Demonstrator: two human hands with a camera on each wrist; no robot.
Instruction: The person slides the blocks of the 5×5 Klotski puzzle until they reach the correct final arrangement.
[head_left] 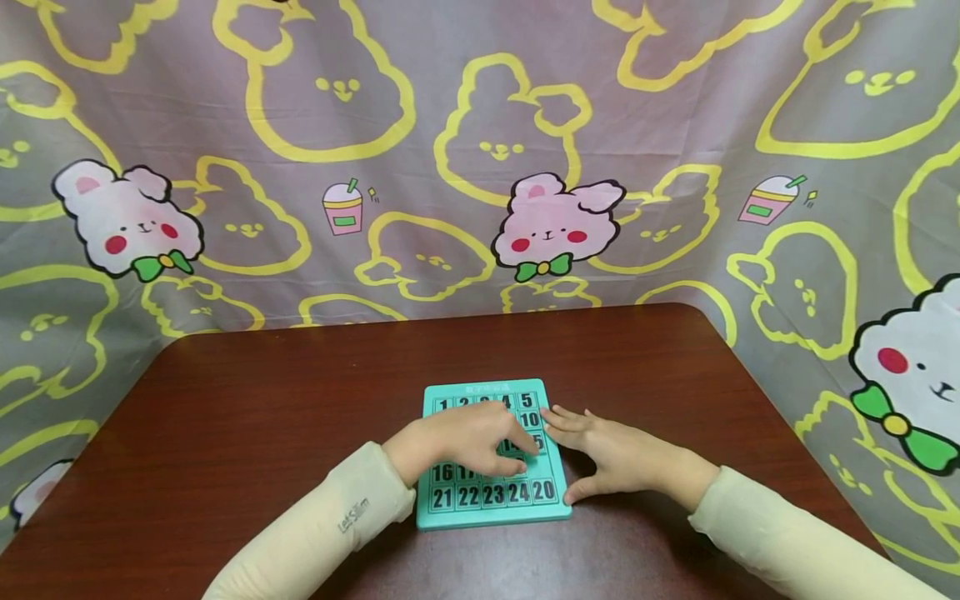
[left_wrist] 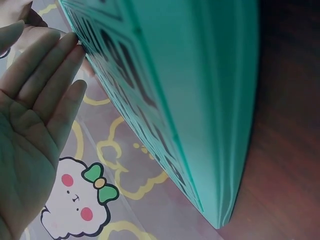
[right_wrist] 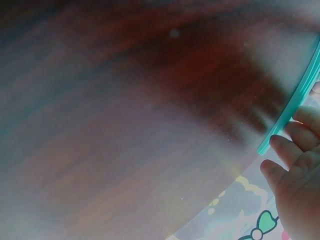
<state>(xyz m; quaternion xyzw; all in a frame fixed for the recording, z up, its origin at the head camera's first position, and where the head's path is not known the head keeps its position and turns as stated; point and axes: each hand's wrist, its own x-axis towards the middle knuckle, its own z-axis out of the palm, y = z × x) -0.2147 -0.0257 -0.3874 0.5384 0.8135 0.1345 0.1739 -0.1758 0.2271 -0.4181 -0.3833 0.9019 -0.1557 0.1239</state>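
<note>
A teal number slide puzzle [head_left: 492, 521] lies flat on the table, its black-numbered tiles set in rows. My left hand [head_left: 468, 433] is over the middle of the board and hides several tiles. Its index fingertip reaches the 15 tile [head_left: 538, 442] at the right side. Below that tile a bare teal slot shows, with the 20 tile [head_left: 543, 491] in the bottom right corner. My right hand [head_left: 618, 454] rests beside the board, fingers and thumb spread along its right edge. In the right wrist view, its fingers [right_wrist: 285, 150] are close against the puzzle's rim [right_wrist: 295, 102].
The puzzle stands on a dark reddish-brown table [head_left: 262, 417] with rounded far corners. Behind and at both sides hangs a grey curtain [head_left: 420, 183] with yellow outlines and cartoon rabbits. Cream sleeves [head_left: 330, 521] cover both forearms.
</note>
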